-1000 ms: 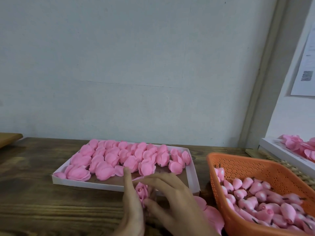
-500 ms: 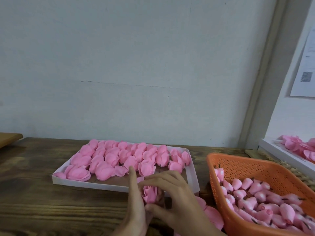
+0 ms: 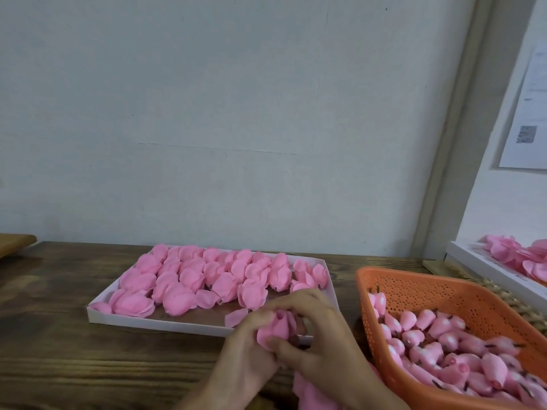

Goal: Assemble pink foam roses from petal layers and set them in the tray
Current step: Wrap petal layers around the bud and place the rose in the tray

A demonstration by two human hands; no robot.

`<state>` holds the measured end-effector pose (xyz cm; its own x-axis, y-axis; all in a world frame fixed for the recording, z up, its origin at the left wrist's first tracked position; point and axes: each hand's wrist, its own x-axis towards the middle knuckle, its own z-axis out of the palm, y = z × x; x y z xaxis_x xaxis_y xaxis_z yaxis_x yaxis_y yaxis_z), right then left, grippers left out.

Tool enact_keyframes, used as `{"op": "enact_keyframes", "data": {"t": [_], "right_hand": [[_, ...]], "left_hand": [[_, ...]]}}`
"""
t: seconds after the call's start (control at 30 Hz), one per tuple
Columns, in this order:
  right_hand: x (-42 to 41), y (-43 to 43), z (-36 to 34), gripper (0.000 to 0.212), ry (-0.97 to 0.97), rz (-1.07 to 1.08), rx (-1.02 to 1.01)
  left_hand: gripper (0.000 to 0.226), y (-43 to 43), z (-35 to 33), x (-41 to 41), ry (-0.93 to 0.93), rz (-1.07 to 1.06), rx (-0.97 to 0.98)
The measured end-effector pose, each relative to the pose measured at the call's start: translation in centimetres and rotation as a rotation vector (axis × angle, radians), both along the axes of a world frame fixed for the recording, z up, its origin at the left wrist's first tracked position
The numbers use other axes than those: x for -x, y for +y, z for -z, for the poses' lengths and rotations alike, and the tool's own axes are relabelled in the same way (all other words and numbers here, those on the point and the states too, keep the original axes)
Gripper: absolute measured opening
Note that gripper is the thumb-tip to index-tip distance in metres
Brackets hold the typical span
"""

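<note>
We note both hands near the tabletop's (image 3: 59, 365) front edge, fingers curled round one pink foam rose (image 3: 276, 328). Left hand (image 3: 245, 355) cups it from the left; right hand (image 3: 325, 341) pinches it from above. The rose sits over the white tray's (image 3: 142, 318) near right corner. An orange basket (image 3: 444, 287) of buds stands toward the right edge.

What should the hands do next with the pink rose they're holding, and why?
Probably press the outer petals snug around the rose. The left hand and right hand both pinch it just in front of the tray. Its dark stem end pokes out beneath, so it looks not quite finished.
</note>
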<state>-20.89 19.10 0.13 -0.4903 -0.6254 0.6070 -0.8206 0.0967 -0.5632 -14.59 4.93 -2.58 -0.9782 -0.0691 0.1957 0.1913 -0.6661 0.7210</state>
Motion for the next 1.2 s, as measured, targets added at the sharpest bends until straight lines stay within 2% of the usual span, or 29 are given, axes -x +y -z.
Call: {"op": "enact_keyframes", "data": {"t": [0.07,0.2,0.3,0.37,0.47,0.53,0.6,0.7,0.8,0.93,1.0,1.07,1.13,1.2], "right_hand": [[0.3,0.3,-0.2,0.044,-0.022,-0.004,0.005],[0.7,0.9,-0.7,0.046,-0.103,-0.055,-0.031],[0.7,0.9,-1.0,0.041,-0.152,-0.072,-0.041],[0.5,0.9,-1.2,0.039,-0.162,-0.077,-0.023],[0.3,0.6,-1.0,0.033,-0.015,-0.043,-0.037],[0.2,0.3,-0.8,0.027,0.063,-0.005,-0.034],[0.2,0.1,-0.7,0.026,0.077,0.019,-0.013],[0.1,0.0,-0.6,0.025,0.053,0.008,0.016],[0.0,0.1,-0.6,0.030,-0.061,-0.030,0.080],[-0.5,0.0,-0.6,0.030,-0.262,-0.015,0.149],[-0.6,-0.2,-0.5,0.023,-0.353,0.005,0.199],[-0.8,-0.5,-0.3,0.029,-0.413,0.051,0.229],[-0.8,-0.7,0.1,0.031,-0.406,0.133,0.230],[-1.0,-0.8,0.4,0.029,-0.411,0.166,0.178]], "left_hand": [[0.040,-0.3,0.2,-0.1,0.067,0.035,0.092],[0.046,-0.8,0.9,0.1,0.086,0.029,0.349],[0.055,-1.0,1.5,0.4,0.021,-0.160,0.517],[0.041,-0.6,1.3,0.6,0.018,-0.304,0.648],[0.031,-0.3,1.3,0.7,-0.004,-0.409,0.760],[0.042,-0.4,1.4,0.8,-0.085,-0.444,0.751],[0.048,-0.4,1.3,0.7,-0.086,-0.443,0.753],[0.035,-0.4,1.1,0.7,-0.050,-0.488,0.754],[0.031,-0.4,1.4,0.8,-0.050,-0.537,0.742],[0.046,-0.7,1.1,1.0,-0.042,-0.625,0.642],[0.038,-0.8,1.1,0.9,-0.015,-0.619,0.648],[0.035,-1.0,1.3,1.0,-0.038,-0.617,0.628],[0.040,-1.1,1.3,1.1,-0.084,-0.608,0.546],[0.042,-1.3,1.1,1.1,-0.089,-0.574,0.347]]}}
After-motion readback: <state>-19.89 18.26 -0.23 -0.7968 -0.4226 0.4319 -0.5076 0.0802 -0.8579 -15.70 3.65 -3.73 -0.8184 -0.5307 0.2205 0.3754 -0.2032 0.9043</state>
